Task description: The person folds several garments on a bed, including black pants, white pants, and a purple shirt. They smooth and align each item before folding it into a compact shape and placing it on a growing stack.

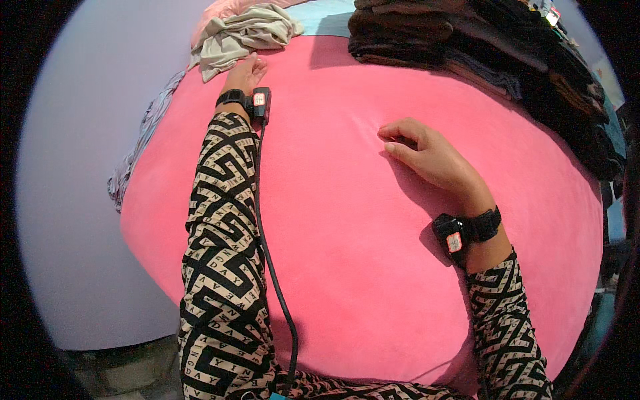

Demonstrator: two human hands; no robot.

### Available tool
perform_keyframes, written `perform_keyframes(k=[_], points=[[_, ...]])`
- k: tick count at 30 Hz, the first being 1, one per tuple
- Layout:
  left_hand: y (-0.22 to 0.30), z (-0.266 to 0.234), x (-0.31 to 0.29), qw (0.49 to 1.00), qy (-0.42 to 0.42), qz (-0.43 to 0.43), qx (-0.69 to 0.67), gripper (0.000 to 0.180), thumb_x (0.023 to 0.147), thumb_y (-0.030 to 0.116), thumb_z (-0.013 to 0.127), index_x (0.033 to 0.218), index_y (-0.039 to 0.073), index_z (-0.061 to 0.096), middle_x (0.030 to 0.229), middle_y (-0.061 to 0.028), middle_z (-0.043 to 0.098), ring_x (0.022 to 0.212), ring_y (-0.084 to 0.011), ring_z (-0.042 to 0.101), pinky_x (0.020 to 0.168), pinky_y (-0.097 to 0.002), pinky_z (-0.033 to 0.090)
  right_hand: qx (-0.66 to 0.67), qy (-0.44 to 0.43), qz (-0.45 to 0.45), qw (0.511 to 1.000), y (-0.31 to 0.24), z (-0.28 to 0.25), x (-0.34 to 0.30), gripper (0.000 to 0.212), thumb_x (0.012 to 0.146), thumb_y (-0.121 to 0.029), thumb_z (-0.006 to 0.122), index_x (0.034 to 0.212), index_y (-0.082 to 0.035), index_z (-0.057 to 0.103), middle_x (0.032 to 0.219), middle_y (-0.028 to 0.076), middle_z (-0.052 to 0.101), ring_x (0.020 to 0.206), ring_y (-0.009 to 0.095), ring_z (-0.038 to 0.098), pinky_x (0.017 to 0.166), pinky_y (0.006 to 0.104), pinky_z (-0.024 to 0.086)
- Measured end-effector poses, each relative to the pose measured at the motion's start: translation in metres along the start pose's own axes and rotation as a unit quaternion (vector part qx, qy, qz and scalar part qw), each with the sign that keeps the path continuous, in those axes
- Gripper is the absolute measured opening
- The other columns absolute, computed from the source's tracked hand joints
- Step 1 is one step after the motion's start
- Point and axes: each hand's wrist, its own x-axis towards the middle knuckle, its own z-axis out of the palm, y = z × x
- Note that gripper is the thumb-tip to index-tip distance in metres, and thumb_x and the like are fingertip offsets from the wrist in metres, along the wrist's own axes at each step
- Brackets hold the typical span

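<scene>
My left hand [247,73] reaches far forward to a crumpled beige cloth garment [245,33] at the far left of the pink bedspread. Its fingertips meet the near edge of the cloth, thumb a little apart, and no firm grip on it shows. Over the middle right of the bedspread [333,220] hovers or rests my right hand [430,159]. Its fingers are loosely bent, with a gap between thumb and forefinger and nothing held there. Faint creases run in the fabric beside those fingertips.
Dark folded clothes [427,33] are piled along the far right edge. A light blue cloth [323,17] lies behind the beige one. Striped fabric [143,140] hangs at the left edge, beside a pale wall [80,187]. A black cable [270,260] runs along my left arm from a wrist-worn device.
</scene>
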Motion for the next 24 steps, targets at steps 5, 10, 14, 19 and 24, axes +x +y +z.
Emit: perform_keyframes(k=[5,10,14,19,24], points=[[-0.009,0.014,-0.023,0.995,0.014,-0.080,0.051,0.015,0.094,0.015,0.068,0.093,0.001,0.062,0.084,-0.0041,0.062,0.072,-0.0156,0.061,0.073,-0.0298,0.059,0.010,0.015,0.009,1.000,0.008,0.000,-0.009,0.031,0.096,-0.015,0.063,0.121,0.004,0.064,0.111,0.011,0.068,0.104,0.017,0.063,0.093,0.0301,0.050],[-0.009,0.021,-0.031,0.991,0.016,-0.083,0.101,0.014,0.092,0.014,0.070,0.089,0.001,0.064,0.082,-0.0040,0.062,0.066,-0.0138,0.060,0.072,-0.0273,0.060,0.037,0.026,0.022,0.999,0.014,0.001,0.005,0.034,0.093,-0.019,0.063,0.117,0.005,0.066,0.107,0.015,0.070,0.102,0.021,0.066,0.090,0.0330,0.051],[-0.014,0.030,-0.034,0.987,0.109,-0.036,0.116,0.028,0.093,0.004,0.061,0.118,-0.001,0.052,0.093,-0.0102,0.061,0.073,-0.0181,0.064,0.074,-0.0283,0.062,-0.012,-0.013,0.004,1.000,0.011,-0.007,0.003,0.033,0.098,-0.018,0.061,0.123,0.004,0.063,0.113,0.010,0.068,0.106,0.016,0.062,0.094,0.0294,0.050],[-0.008,0.037,-0.044,0.980,0.054,-0.009,0.194,0.064,0.093,-0.002,0.056,0.149,0.016,0.032,0.098,-0.0124,0.063,0.072,-0.0185,0.065,0.067,-0.0288,0.060,-0.049,-0.004,0.000,0.999,0.004,-0.006,0.001,0.033,0.097,-0.019,0.062,0.122,0.003,0.064,0.113,0.010,0.068,0.104,0.016,0.063,0.093,0.0291,0.050],[-0.010,0.051,-0.032,0.889,-0.007,-0.093,0.448,0.081,0.094,0.004,0.051,0.161,0.020,0.008,0.084,-0.0115,0.066,0.060,-0.0156,0.060,0.055,-0.0293,0.051,-0.046,0.013,-0.012,0.999,0.017,-0.004,-0.006,0.030,0.095,-0.017,0.065,0.119,0.002,0.065,0.113,0.009,0.068,0.105,0.016,0.062,0.093,0.0286,0.049]])
